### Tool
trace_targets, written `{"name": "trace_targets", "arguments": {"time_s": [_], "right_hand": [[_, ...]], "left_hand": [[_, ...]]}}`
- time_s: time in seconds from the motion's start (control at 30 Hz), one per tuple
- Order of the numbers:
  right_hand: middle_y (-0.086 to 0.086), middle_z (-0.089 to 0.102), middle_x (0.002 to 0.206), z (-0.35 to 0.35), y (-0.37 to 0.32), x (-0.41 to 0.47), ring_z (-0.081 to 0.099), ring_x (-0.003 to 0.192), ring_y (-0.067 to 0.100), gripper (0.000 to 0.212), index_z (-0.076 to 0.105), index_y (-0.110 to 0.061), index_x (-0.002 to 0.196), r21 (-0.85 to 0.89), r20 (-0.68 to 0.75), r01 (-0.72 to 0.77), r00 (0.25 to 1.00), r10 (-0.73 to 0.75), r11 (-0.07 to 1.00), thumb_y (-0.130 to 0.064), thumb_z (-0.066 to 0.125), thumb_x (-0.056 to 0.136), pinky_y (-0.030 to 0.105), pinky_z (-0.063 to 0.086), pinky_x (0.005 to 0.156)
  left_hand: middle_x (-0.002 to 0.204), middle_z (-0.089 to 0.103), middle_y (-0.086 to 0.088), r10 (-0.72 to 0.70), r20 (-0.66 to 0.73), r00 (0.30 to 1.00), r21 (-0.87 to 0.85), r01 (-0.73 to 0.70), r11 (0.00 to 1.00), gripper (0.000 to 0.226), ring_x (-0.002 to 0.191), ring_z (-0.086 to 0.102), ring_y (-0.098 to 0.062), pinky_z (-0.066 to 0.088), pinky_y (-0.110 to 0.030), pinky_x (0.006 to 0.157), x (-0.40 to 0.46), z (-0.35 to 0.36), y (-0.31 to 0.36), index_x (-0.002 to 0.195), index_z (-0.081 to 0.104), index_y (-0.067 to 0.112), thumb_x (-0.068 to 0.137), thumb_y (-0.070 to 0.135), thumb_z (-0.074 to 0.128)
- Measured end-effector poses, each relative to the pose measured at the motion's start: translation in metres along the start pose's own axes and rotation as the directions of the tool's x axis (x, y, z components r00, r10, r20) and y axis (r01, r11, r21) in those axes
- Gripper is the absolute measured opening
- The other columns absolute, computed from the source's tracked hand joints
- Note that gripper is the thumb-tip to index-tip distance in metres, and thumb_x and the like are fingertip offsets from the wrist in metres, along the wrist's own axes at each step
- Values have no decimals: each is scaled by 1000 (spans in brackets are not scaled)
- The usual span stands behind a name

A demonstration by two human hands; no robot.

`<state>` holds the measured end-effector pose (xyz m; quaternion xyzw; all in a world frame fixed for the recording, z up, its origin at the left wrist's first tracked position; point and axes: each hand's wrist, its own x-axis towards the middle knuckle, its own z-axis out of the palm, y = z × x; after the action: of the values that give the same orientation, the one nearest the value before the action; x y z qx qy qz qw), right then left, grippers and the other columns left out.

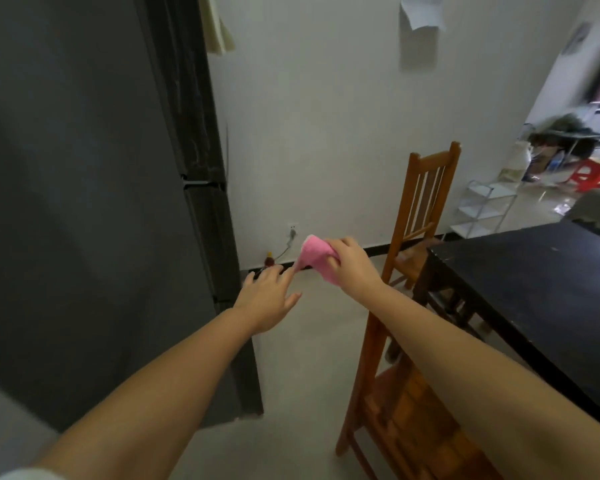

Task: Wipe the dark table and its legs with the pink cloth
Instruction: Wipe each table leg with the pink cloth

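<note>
Pink cloth (314, 258) in right hand (350, 263) hangs down-left.

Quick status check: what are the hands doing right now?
Right hand grips pink cloth in mid-air; left hand open at its corner. Dark table untouched. Wooden chairs alongside table.

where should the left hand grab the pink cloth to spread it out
Take the loose lower corner of the pink cloth, coming from the left and below. The right hand grips its right side, so the cloth hangs in the air with that corner pointing at the left hand, whose fingertips are nearly there.
</note>
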<state>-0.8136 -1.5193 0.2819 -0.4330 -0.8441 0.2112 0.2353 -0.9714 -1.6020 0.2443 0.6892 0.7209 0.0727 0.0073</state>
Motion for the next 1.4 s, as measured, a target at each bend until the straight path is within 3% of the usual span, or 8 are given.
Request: {"name": "trace_targets", "arguments": {"time_s": [0.1, 0.27, 0.5, 0.73, 0.8, 0.9, 1.27, 1.4], "right_hand": [[13, 50, 122, -19, 25, 58, 55, 105, 27, 33, 54, -11, 126, -16, -52, -19, 998, 18, 1000, -22, 44, 97, 33, 44, 90], [12, 50, 127, -39, 76, 114, 53, 110, 25, 36, 51, -12, 129, -81, -24, -116, 993, 115, 990, -24, 47, 95, 33, 42, 97], [6, 49, 129, -46, 171, 118, 52, 112, 19, 37, 52, -19, 129, -68, -67, -352, 935, 348, 933, -22, 54, 92, 30, 43, 94], [0, 50, 123, -35, 254, 121, 53, 99, 12, 31, 55, -22, 124, 96, -240, -644, 725, 646, 759, -24, 53, 93, 24, 46, 85], [0, 50, 125, -28, 267, 131, 52, 99, 11, 30, 55, -21, 123, 154, -279, -705, 641, 715, 692, -22, 51, 94, 25, 47, 85], [1, 48, 127, -23, 278, 151, 48, 98, 8, 31, 54, -19, 125, 193, -297, -766, 550, 781, 613, -20, 50, 94, 23, 44, 87], [2, 48, 125, -36, 327, 170, 47, 96, 7, 32, 52, -18, 128, 227, -389, -827, 407, 827, 514, -20, 47, 96, 19, 41, 82], [2, 47, 127, -39, 345, 183, 49, 101, 9, 33, 51, -19, 129, 236, -383, -837, 386, 839, 493, -20, 47, 96, 20, 41, 85]], "left_hand": [[143, 34, -5, 15, -34, 999, -33, -16, 999, 54, 132, 30, -23, 21, -43, 108, 67, 0, -5, 143, 21, 22, 95, 45, 32], [143, 34, -5, 63, -29, 998, -25, -64, 998, 51, 131, 31, -21, 21, -42, 108, 166, -3, -7, 141, 25, 19, 96, 43, 32], [147, 29, -6, 257, 107, 961, -16, -256, 966, 54, 133, 28, -23, 19, -46, 110, 285, 43, 35, 143, 21, 19, 96, 45, 29], [150, 24, -5, 622, 250, 742, 16, -645, 764, 56, 138, 20, -18, 8, -46, 113, 393, 102, 87, 145, 17, 20, 96, 44, 30], [150, 24, -5, 663, 301, 685, -9, -693, 721, 56, 138, 20, -19, 8, -47, 114, 424, 115, 91, 145, 17, 20, 96, 44, 30], [149, 26, -5, 673, 341, 656, -72, -696, 714, 56, 137, 22, -20, 13, -47, 113, 468, 129, 99, 145, 18, 20, 96, 45, 30], [150, 26, -2, 727, 363, 582, -168, -727, 666, 55, 138, 21, -18, 12, -45, 114, 527, 163, 143, 144, 19, 24, 95, 47, 30], [151, 24, -2, 779, 353, 519, -194, -773, 603, 56, 139, 19, -18, 11, -45, 113, 557, 171, 153, 144, 17, 25, 95, 49, 28]]}}
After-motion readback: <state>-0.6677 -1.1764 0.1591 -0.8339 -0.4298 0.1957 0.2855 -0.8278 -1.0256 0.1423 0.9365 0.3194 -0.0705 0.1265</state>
